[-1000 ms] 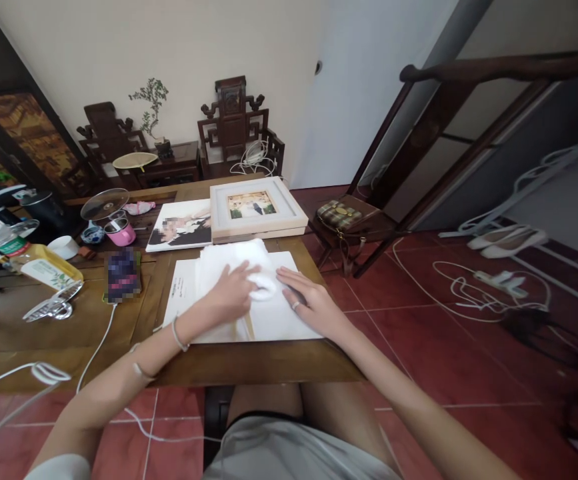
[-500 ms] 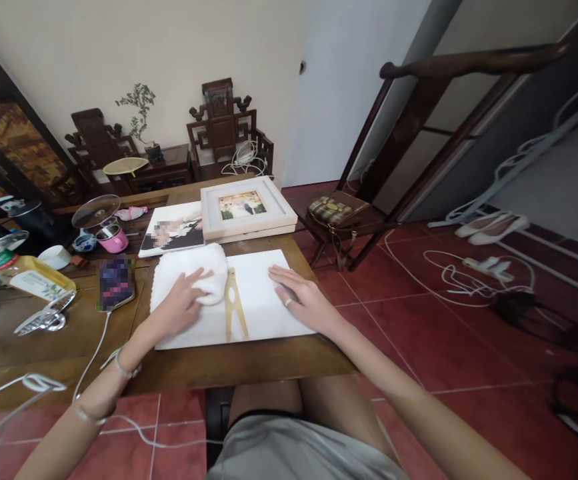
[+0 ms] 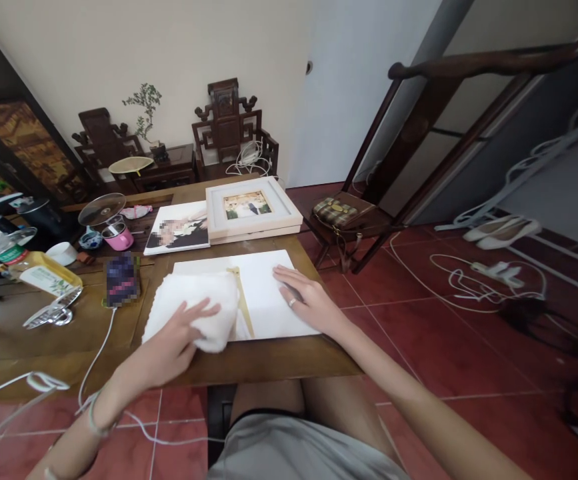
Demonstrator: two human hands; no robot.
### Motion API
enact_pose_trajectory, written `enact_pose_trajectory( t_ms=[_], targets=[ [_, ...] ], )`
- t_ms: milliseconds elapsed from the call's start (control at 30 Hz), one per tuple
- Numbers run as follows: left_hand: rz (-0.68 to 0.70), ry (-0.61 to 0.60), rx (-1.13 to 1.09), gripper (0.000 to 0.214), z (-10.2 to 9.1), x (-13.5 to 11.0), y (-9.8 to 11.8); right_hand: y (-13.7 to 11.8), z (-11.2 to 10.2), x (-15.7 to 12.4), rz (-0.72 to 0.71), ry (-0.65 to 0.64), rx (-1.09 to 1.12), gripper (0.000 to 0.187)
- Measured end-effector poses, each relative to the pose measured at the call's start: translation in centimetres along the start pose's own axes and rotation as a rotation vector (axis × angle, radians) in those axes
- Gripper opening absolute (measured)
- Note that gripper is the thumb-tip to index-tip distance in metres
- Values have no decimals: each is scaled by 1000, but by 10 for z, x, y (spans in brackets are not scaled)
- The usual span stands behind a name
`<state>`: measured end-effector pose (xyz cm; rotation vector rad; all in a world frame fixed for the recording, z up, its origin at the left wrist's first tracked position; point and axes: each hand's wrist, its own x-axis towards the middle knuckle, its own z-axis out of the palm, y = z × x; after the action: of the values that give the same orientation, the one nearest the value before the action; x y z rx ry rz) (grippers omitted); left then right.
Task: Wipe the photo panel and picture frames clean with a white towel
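Note:
My left hand [image 3: 181,337] rests with spread fingers on a folded white cloth [image 3: 189,290], its palm toward the table's front edge. The cloth covers the left part of a flat white panel [image 3: 263,307] and overhangs its front edge. A narrow gold-coloured strip [image 3: 243,300] runs down the panel's middle, partly hidden by the cloth. On the panel's right side lies my right hand [image 3: 309,300], fingers stretched out, a ring on one finger. It presses flat on the surface and grips nothing that shows.
Behind the panel are a photo print [image 3: 179,230] and a white picture frame [image 3: 253,210]. To the left stand a phone [image 3: 122,283] on a cable, an oil bottle [image 3: 46,272], a clear hair clip [image 3: 56,313] and a pink cup [image 3: 121,238]. A chair [image 3: 369,213] holds a plaid bag [image 3: 336,210].
My left hand has slid the cloth toward me and slightly left across the panel, covering part of the gold strip. My right hand stays in place. The view has shifted slightly.

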<state>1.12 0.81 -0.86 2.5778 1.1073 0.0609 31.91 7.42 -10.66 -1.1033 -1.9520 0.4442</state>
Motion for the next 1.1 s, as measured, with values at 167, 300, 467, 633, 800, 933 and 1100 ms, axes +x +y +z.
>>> enact_pose_trajectory(
  t_ms=[167, 300, 467, 633, 800, 933, 1100],
  targets=[
    [-108, 4, 61, 37, -14, 47, -51, -2, -1, 0, 6, -14, 5, 36],
    [-169, 59, 113, 39, -20, 54, -78, -1, -1, 0, 7, -1, 28, 36],
    [-145, 18, 90, 33, -13, 15, -43, -1, -1, 1, 19, -3, 18, 36],
    [5, 12, 51, 32, 4, -50, 15, -1, -1, 1, 11, -10, 1, 37],
    [53, 28, 15, 32, 12, -68, 15, 0, 0, 1, -5, 3, -3, 36],
    [-19, -27, -19, 31, -3, -38, -9, -1, -1, 1, 6, 6, 15, 35],
    [-129, 17, 47, 35, -22, 18, -56, 0, -1, 1, 3, 7, 24, 35]
  ],
)
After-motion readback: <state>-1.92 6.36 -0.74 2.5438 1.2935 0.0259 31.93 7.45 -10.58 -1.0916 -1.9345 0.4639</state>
